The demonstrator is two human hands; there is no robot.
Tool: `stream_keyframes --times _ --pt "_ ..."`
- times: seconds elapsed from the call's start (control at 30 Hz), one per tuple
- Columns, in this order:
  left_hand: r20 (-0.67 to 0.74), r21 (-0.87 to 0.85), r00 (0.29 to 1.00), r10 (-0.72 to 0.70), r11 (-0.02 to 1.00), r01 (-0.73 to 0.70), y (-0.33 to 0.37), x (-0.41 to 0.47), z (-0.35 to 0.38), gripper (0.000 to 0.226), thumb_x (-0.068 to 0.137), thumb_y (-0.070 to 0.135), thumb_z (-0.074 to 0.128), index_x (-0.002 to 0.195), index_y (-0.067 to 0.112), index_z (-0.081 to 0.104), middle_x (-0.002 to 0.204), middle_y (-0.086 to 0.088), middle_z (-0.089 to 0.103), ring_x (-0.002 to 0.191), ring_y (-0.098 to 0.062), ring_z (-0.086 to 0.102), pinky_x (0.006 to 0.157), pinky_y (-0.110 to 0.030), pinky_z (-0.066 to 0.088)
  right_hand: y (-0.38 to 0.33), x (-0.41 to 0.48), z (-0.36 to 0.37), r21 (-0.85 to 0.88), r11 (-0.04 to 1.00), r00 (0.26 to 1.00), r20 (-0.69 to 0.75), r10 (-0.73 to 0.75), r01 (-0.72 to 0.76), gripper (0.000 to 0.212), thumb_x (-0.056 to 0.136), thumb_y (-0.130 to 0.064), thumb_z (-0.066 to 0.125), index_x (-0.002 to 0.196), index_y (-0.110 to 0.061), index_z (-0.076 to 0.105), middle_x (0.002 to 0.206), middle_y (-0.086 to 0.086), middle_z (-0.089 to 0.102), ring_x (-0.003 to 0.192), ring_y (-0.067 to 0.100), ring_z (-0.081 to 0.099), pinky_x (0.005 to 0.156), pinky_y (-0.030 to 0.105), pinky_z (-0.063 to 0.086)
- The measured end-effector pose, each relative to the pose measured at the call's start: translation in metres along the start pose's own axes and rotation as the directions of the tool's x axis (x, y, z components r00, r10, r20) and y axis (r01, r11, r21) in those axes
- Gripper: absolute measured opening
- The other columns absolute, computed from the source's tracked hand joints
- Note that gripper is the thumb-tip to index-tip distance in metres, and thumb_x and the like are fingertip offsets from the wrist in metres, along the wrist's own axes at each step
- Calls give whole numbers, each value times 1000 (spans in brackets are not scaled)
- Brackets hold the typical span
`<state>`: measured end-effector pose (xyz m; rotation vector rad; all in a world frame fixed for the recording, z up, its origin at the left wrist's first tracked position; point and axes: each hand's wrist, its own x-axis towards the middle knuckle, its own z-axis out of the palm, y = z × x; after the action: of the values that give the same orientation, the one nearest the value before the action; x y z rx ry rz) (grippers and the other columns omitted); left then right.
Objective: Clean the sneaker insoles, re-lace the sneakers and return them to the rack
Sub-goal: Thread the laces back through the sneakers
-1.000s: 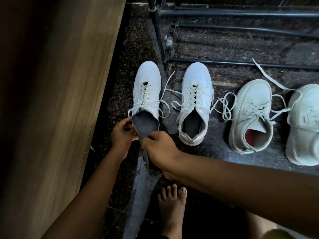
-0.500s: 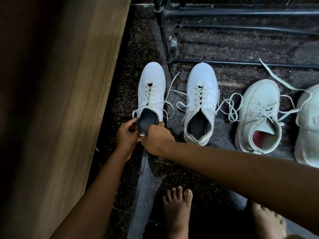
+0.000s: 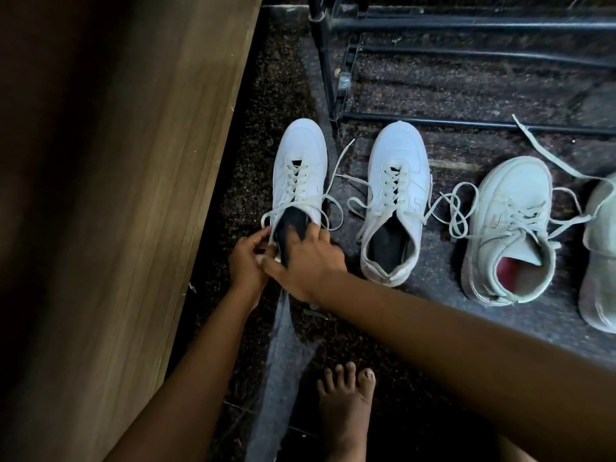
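Note:
Several white sneakers stand in a row on the dark floor in front of a black metal shoe rack (image 3: pixel 466 118). At the leftmost sneaker (image 3: pixel 300 168), a dark grey insole (image 3: pixel 291 225) sticks partly out of the opening. My left hand (image 3: pixel 248 261) grips the heel edge of this sneaker. My right hand (image 3: pixel 306 258) lies over the insole, fingers pressing it down into the opening, thumb under its rear end. The second sneaker (image 3: pixel 396 201) holds a dark insole, its laces loose. A third sneaker (image 3: pixel 510 228) with a red lining stands to the right.
A wooden cabinet side (image 3: pixel 150 195) walls off the left. A fourth sneaker (image 3: pixel 600 255) is cut off at the right edge. My bare foot (image 3: pixel 346 405) rests on the floor below the hands. Loose laces trail between the shoes.
The insole has gone deeper into the leftmost sneaker. My right hand has moved forward over the opening, and my left hand has stayed at the heel.

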<state>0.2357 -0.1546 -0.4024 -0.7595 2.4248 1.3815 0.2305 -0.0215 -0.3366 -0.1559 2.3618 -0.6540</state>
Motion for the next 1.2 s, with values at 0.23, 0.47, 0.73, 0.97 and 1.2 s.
stream_keyframes --times 0.23,0.47,0.73,0.97,1.2 --pt "-19 49 1000 23 999 -22 0 1 6 35 93 2 53 126 8 59 111 -14 58 72 -5 56 49 -6 45 34 -35 23 -506 798 923 -9 -385 328 51 83 -18 30 114 -4 68 125 19 61 117 32 58 82 42 54" --pt "-9 56 1000 30 998 -29 -5 4 5 36 91 1 54 125 10 60 121 -18 58 92 -20 61 68 -24 55 30 6 19 -549 731 881 20 -472 404 51 89 -11 23 124 4 57 123 22 60 116 34 58 107 42 37" --pt "26 -62 999 -31 998 32 -1 4 4 36 93 -3 50 127 8 58 123 -19 47 94 -30 61 59 -25 59 16 32 -5 -408 823 914 81 -398 395 35 100 -15 31 128 -7 51 127 13 57 114 30 55 90 37 44" --pt "29 -27 999 20 999 -20 -3 2 6 36 94 1 52 128 8 57 123 -17 45 97 -27 61 63 -30 59 15 42 -14 -214 927 950 122 -286 306 35 96 -23 42 125 -11 57 121 16 59 112 33 54 88 35 43" --pt "-23 81 996 83 993 -81 -7 8 7 36 92 -4 50 125 5 60 116 -18 49 95 -28 60 62 -22 57 3 52 -16 -174 917 924 210 -320 358 36 100 -28 36 112 -7 63 115 11 62 106 27 56 85 32 41"
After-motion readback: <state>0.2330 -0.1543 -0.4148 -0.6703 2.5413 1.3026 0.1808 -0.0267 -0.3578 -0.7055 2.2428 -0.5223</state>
